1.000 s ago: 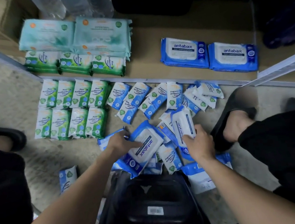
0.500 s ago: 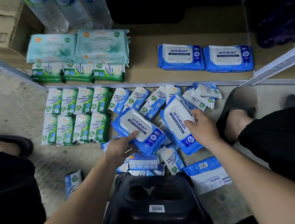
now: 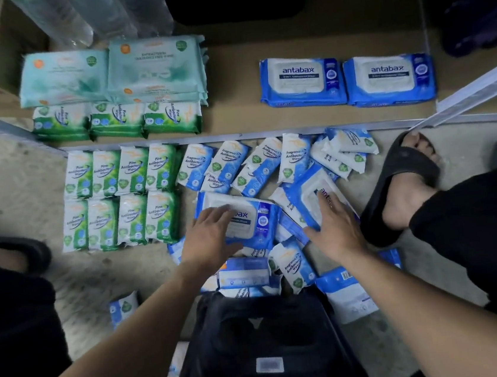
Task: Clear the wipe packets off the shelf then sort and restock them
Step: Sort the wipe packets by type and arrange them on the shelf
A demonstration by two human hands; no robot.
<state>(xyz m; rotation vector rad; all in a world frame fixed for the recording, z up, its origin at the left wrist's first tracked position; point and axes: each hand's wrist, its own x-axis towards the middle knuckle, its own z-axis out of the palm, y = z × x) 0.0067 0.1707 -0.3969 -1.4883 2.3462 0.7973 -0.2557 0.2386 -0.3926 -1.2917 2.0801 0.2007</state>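
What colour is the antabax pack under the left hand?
The antabax pack is blue with a white lid; head view.

blue shelf packs (image 3: 301, 81): "antabax" | green packets (image 3: 106, 173): "Pine Antibacterial Wipes" | small blue packets (image 3: 294, 156): "Fragrance… Antibacterial"

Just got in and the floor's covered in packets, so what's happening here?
A person is sorting wipe packets by the shelf. The left hand lies flat on one large antabax pack and the right hand on a second antabax pack, both on the floor among small blue packets. Green pine packets lie in two rows to their left; two antabax packs are on the shelf.
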